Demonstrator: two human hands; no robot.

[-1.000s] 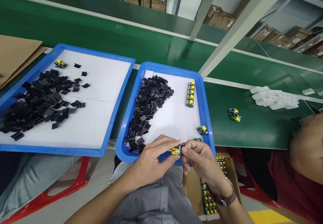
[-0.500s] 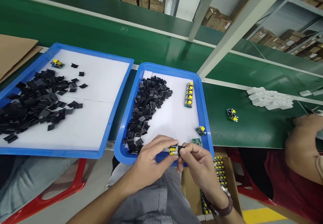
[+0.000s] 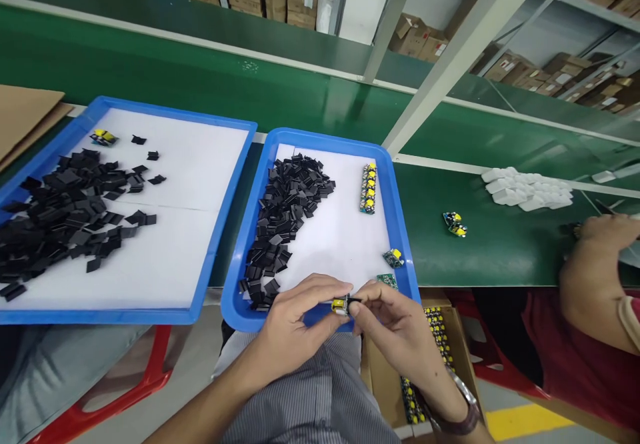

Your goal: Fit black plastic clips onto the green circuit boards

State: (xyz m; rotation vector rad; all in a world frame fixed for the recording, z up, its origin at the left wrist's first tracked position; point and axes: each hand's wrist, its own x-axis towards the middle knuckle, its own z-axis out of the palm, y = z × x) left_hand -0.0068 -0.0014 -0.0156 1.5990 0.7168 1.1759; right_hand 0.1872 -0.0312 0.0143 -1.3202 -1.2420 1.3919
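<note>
Workbench (image 3: 500, 257), glossy and green, stretches from 9 to 3 o'clock across the view. On it, at 9 o'clock, lies a wide blue tray (image 3: 125, 316). A narrower blue tray (image 3: 400, 224) sits at the centre. At 4 o'clock is a co-worker (image 3: 590, 351) in a maroon top, one arm over the bench. Below the bench at 5 o'clock, an open carton (image 3: 463, 354) contains rows of yellow-dotted boards (image 3: 436, 327). Black folded pieces (image 3: 75, 211) spread over the wide tray's 9 o'clock side; a second heap of black pieces (image 3: 290, 204) runs down the same side of the narrower tray. The person's left hand (image 3: 295, 327) is between 6 and 7 o'clock and the right hand (image 3: 397, 324) at 5, both over the narrower tray's near edge. White blocks (image 3: 530, 189) are heaped on the bench at 3 o'clock. Inside the narrower tray, at its 2 o'clock, stands a row of yellow-and-green boards (image 3: 369, 189); at its 4 o'clock lie one loose board (image 3: 393, 258) and a flat green board (image 3: 387, 281), partly hidden by the right hand. Smallest, at 6 o'clock between the hands: a yellow-and-black board (image 3: 340, 305), clamped between left thumb and fingers, and, touching it, a slim dark piece (image 3: 354, 299) pinched between right thumb and forefinger.
</note>
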